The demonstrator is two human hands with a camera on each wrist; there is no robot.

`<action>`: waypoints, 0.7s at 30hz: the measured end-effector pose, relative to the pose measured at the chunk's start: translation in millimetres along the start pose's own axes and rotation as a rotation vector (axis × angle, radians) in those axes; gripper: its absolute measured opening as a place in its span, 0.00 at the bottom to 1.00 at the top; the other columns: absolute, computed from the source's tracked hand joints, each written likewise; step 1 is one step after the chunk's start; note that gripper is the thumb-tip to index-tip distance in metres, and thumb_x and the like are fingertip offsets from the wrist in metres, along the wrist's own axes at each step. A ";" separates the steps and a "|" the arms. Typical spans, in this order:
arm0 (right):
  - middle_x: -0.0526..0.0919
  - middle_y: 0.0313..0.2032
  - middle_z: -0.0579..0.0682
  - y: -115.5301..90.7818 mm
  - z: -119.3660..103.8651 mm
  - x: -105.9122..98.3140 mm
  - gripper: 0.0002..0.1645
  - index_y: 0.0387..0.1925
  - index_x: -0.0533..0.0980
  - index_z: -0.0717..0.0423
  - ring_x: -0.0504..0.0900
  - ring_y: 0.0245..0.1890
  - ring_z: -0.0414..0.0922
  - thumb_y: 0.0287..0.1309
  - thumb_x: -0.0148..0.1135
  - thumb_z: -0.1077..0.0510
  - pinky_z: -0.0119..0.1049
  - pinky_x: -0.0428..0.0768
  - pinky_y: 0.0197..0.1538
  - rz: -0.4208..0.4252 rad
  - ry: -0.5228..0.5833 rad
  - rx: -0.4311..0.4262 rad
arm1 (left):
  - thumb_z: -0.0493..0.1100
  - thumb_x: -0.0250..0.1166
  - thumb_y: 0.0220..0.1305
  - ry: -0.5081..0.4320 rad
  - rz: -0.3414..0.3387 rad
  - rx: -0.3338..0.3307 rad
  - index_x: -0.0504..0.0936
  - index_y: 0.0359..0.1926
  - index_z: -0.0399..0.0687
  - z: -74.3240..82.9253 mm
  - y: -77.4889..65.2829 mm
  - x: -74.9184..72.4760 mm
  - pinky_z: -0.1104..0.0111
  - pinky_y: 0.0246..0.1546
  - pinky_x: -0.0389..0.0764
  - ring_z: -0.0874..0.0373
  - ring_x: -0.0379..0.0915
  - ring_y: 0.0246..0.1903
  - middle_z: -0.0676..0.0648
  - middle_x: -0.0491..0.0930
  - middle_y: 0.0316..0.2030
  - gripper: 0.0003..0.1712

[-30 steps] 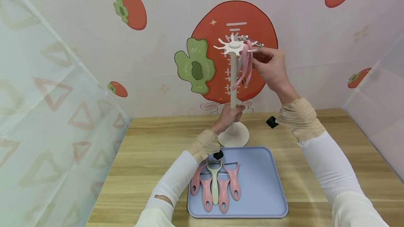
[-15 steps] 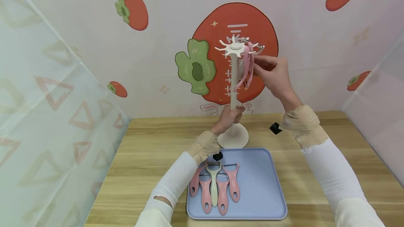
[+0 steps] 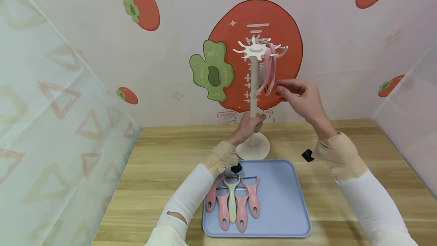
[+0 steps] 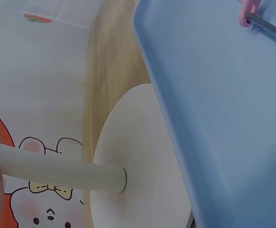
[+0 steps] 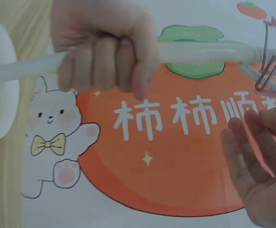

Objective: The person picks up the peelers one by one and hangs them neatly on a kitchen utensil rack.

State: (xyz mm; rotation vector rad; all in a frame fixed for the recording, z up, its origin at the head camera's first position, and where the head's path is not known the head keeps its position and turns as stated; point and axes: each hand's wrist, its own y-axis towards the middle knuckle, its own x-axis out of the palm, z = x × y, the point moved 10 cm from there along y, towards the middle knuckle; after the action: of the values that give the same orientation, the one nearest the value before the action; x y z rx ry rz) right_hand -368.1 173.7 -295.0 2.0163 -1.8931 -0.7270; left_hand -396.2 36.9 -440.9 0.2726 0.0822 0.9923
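A white stand with a ring of curved hooks point(image 3: 256, 49) rises from a round base point(image 3: 253, 150). My left hand point(image 3: 247, 126) grips its pole point(image 3: 254, 86) low down; in the right wrist view the fingers of the left hand point(image 5: 102, 61) wrap fully round it. Pink-handled peelers point(image 3: 268, 67) hang from the right-hand hooks, handles down, partly overlapping one another. A paler handle shows behind them. Just right of the hanging handles is my right hand point(image 3: 304, 98), fingers loosely bent and nothing held. The right wrist view shows the fingers of this hand point(image 5: 256, 156) spread apart.
In front of the base lies a blue tray point(image 3: 281, 200). On its left side several pink peelers point(image 3: 253, 196) and one pale green peeler point(image 3: 232, 200) lie close together. The patterned wall point(image 3: 170, 67) stands directly behind the wooden table point(image 3: 164, 158).
My right hand has come away from the hooks, moving down and to the right. A peeler it was touching now hangs on the stand. My left hand has kept its hold on the pole.
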 end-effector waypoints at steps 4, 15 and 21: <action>0.90 0.36 0.47 -21.9 0.5 -2.5 0.17 0.51 0.85 0.68 0.89 0.34 0.36 0.65 0.67 0.61 0.32 0.86 0.39 0.002 -0.121 0.025 | 0.41 0.55 0.75 0.010 -0.008 -0.010 0.63 0.20 0.38 -0.6 -0.9 1.8 0.68 0.16 0.53 0.61 0.49 0.12 0.55 0.57 0.11 0.24; 0.91 0.37 0.53 -65.3 -3.5 12.2 0.11 0.46 0.88 0.60 0.87 0.33 0.35 0.62 0.69 0.64 0.24 0.83 0.37 -0.078 -0.266 -0.018 | 0.45 0.56 0.75 0.037 0.002 -0.009 0.63 0.19 0.41 -0.2 -0.8 -1.0 0.68 0.17 0.53 0.61 0.49 0.13 0.55 0.56 0.12 0.25; 0.91 0.37 0.48 -87.8 -20.3 34.6 0.16 0.44 0.88 0.58 0.87 0.32 0.38 0.53 0.73 0.72 0.24 0.83 0.40 -0.177 -0.317 -0.294 | 0.44 0.56 0.76 0.042 0.007 -0.008 0.62 0.18 0.40 1.0 0.0 -1.9 0.67 0.18 0.54 0.60 0.50 0.13 0.54 0.57 0.11 0.27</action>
State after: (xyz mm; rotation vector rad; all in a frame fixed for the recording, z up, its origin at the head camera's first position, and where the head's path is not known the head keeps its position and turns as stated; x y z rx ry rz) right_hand -282.7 145.8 -330.1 1.9851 -1.6478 -1.3561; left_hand -397.0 35.2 -440.1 0.2455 0.1152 1.0051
